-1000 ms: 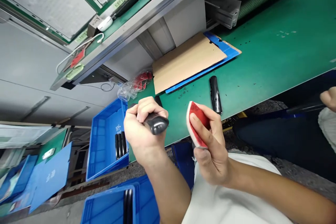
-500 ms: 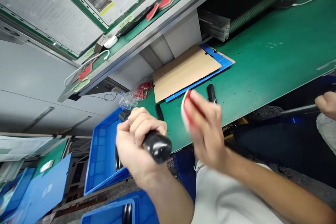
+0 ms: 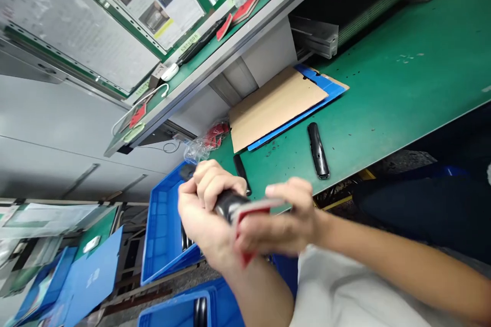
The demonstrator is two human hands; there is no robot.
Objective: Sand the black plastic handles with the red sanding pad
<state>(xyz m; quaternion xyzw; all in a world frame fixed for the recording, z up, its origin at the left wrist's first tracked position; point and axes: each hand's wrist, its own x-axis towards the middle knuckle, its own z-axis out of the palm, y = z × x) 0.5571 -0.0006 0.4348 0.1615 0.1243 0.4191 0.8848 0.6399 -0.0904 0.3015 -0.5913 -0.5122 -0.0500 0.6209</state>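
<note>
Wrapped around a glossy black tubular part (image 3: pixel 226 205) is my left hand (image 3: pixel 205 207), its fingers closed and the part's near end facing me. My right hand (image 3: pixel 286 222) grips a thin red pad with a pale grey-white backing (image 3: pixel 253 210), folded between thumb and fingers. The pad is at the near end of the black part and seems to touch it; blur hides the exact contact. On the green bench lie a similar black part (image 3: pixel 317 152) to the right and another black piece (image 3: pixel 241 173) just beyond my left hand.
Cardboard on a blue sheet (image 3: pixel 276 107) lies at the back of the green bench (image 3: pixel 368 127). Blue bins (image 3: pixel 161 225) stand at left and below, with black parts inside. A metal shelf (image 3: pixel 230 46) overhangs the bench, bearing red pads (image 3: pixel 245 8). Bagged red pieces (image 3: pixel 217 134) lie under it.
My right hand has moved down and left, bringing the red pad to the end of the black part. My left hand keeps its hold. The view has shifted slightly.
</note>
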